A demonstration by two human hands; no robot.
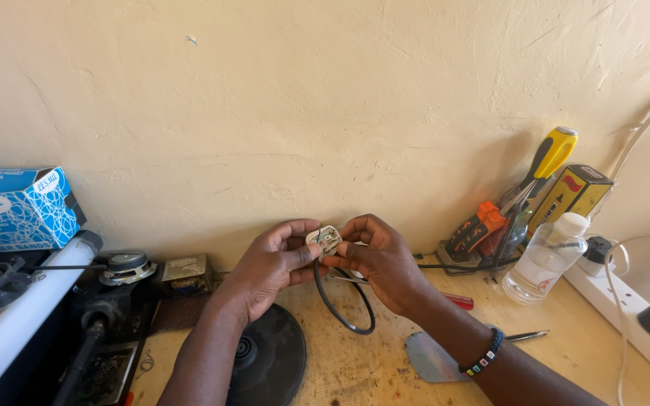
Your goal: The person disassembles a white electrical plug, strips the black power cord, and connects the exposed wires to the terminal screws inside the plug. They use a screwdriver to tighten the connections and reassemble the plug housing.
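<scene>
White plug pinched open-faced between my left hand and right hand; black cable attached, cover not yet on.

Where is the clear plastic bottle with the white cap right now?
In the head view, the clear plastic bottle leans on the wooden bench at the right, just in front of the tool holder and beside the white power strip.

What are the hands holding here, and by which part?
Both the left hand and the right hand hold a small white plug by its body, fingertips on either side; its black cable loops down below.
</scene>
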